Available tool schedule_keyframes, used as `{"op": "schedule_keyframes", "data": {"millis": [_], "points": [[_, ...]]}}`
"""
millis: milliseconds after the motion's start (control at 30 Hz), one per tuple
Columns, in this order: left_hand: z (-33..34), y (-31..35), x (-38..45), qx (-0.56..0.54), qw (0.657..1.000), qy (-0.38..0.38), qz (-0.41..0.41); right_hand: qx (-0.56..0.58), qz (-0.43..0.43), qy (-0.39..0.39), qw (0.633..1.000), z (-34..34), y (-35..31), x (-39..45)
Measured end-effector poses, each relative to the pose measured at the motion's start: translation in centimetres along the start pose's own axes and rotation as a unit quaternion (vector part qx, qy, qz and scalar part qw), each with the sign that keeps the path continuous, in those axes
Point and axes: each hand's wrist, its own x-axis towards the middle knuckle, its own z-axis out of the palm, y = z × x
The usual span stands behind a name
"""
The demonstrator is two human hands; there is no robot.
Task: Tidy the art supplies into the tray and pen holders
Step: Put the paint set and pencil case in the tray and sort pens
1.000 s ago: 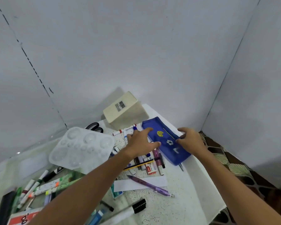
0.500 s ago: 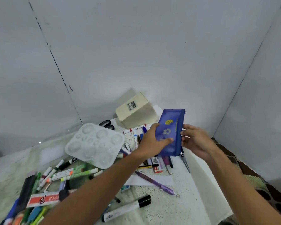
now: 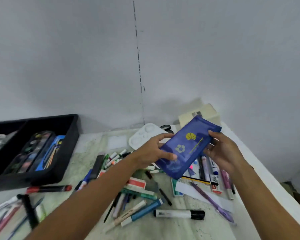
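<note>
Blue pencil pouch (image 3: 185, 149) aloft between left hand (image 3: 151, 153) and right hand (image 3: 221, 151).

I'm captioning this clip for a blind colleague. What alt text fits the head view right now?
Both hands, left hand and right hand, hold a translucent blue zip pouch with yellow prints above a table littered with markers and pens. A black plastic tray sits at the left, a white paint palette and cream box behind.

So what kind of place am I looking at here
Probably a home art or craft desk set in a plain white corner: loose markers and pens litter the pale tabletop, beside a white plastic paint palette and a black plastic tray of supplies.
</note>
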Motion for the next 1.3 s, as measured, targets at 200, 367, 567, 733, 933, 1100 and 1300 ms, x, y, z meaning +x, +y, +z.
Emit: {"op": "schedule_keyframes", "data": {"millis": [200, 367, 567, 733, 933, 1100, 1300], "points": [[-9.3, -0.7, -6.9, 0.038, 0.991, 0.117, -0.051, -0.064, 0.121, -0.061, 0.989, 6.6, 4.3, 2.6], [-14.1, -2.3, -11.6, -0.033, 0.968, 0.238, -0.067, -0.098, 0.151, -0.09, 0.98, 10.6, 7.7, 3.1], [-15.1, -4.0, -13.2, -0.082, 0.933, 0.35, -0.022, -0.069, 0.153, -0.083, 0.982, 12.7, 9.7, 3.5], [-15.1, -3.5, -12.6, 0.135, 0.908, 0.395, 0.04, -0.052, 0.138, -0.073, 0.986, 14.9, 10.4, 4.8], [-17.2, -2.5, -10.4, 0.39, 0.861, 0.319, 0.07, -0.067, 0.124, -0.022, 0.99, 17.9, 11.4, 7.3], [-19.3, -4.4, -8.2, 0.497, 0.85, 0.172, -0.022, -0.108, 0.098, 0.029, 0.989, 19.9, 13.8, 9.3], [-20.9, -5.9, -6.5, 0.524, 0.842, 0.086, -0.1, -0.506, -0.062, 0.093, 0.856, 19.3, 14.3, 10.9]]}}
